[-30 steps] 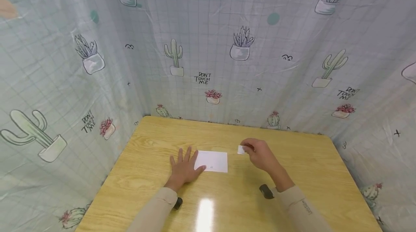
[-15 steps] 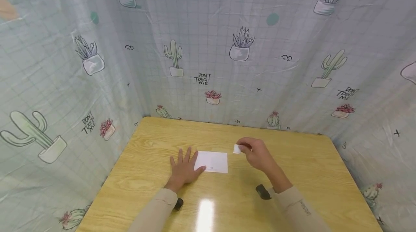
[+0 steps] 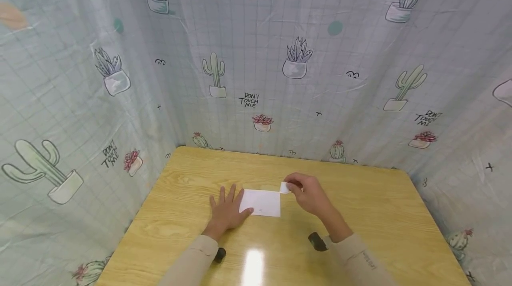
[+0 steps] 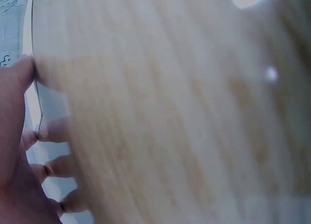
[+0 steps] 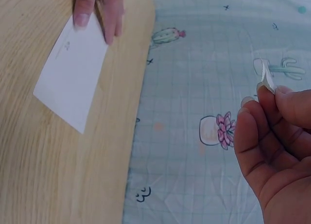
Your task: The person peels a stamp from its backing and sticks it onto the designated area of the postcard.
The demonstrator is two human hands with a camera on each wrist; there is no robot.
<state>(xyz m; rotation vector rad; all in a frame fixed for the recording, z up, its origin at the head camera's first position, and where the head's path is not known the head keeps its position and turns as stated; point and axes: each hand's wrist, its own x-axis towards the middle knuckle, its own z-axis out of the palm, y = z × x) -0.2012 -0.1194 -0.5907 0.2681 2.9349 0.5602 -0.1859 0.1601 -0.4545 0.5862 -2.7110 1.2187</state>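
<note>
A white paper rectangle (image 3: 264, 202), envelope-like with a small printed mark near its front edge, lies flat on the wooden table. My left hand (image 3: 228, 213) rests on its left end, fingers spread and thumb on the front edge. My right hand (image 3: 309, 193) pinches a small white stamp-like paper square (image 3: 284, 187) between thumb and forefinger, by the rectangle's far right corner. In the right wrist view the square (image 5: 266, 78) is bent and has a jagged edge; the other fingers (image 5: 250, 146) curl loosely below it.
The yellow wooden table (image 3: 180, 179) ends at a cactus-print curtain (image 3: 256, 54) at the back, with more curtain along both sides. Dark wrist cameras stick out beside the sleeves (image 3: 352, 250). A bright light reflection (image 3: 253, 266) shows near the table front.
My right hand has moved left with the small paper square, from right of the rectangle to its far right corner. The left hand and the rectangle have stayed in place.
</note>
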